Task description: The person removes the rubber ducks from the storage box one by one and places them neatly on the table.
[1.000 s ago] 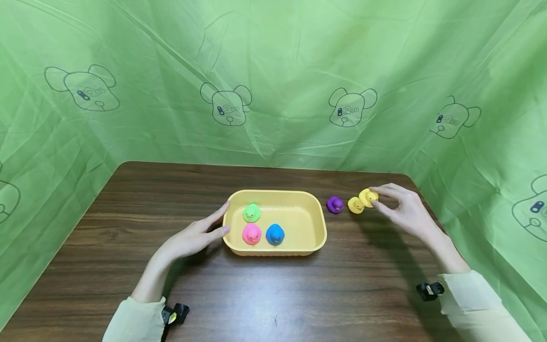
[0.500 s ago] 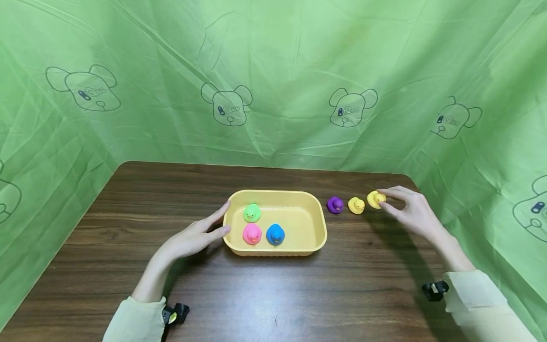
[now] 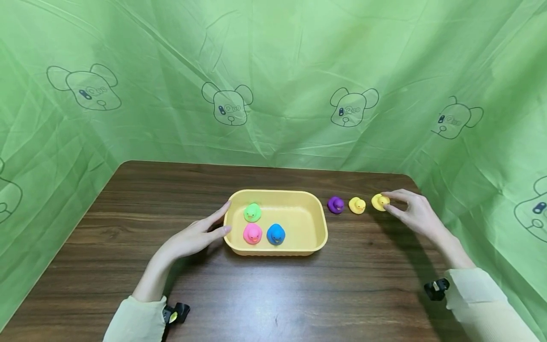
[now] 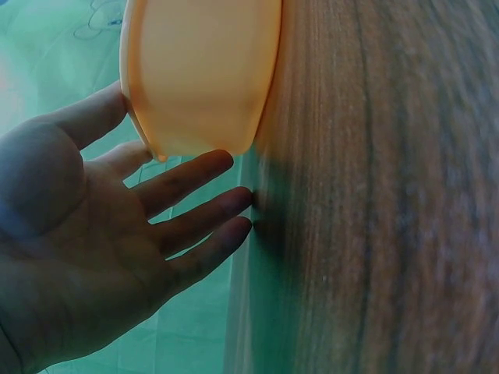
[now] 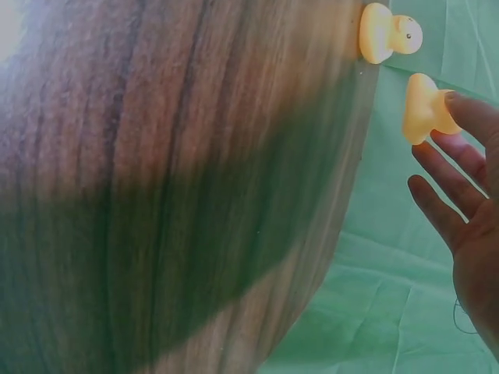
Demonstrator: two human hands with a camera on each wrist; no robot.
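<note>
My right hand (image 3: 412, 212) pinches a yellow rubber duck (image 3: 378, 202) between thumb and fingers. In the right wrist view that held duck (image 5: 421, 109) appears slightly off the table. A second yellow rubber duck (image 3: 356, 205) stands just left of it, apart, and a purple rubber duck (image 3: 335, 205) is farther left. With fingers spread and mostly straight, my left hand (image 3: 192, 237) touches the left end of a pale yellow plastic basin (image 3: 303, 223). Inside, toward its left, sit a green duck (image 3: 252, 213), a pink duck (image 3: 252, 233) and a blue duck (image 3: 276, 234).
A dark wood-grain table (image 3: 256, 294) carries everything. Green sheeting (image 3: 282, 57) printed with bear heads hangs behind it and along both sides. Each wrist wears a small black camera, such as the right one (image 3: 437, 289).
My right hand has carried the yellow duck to the right and slightly toward me, opening a gap from the other yellow duck. My left hand and the basin have stayed put.
</note>
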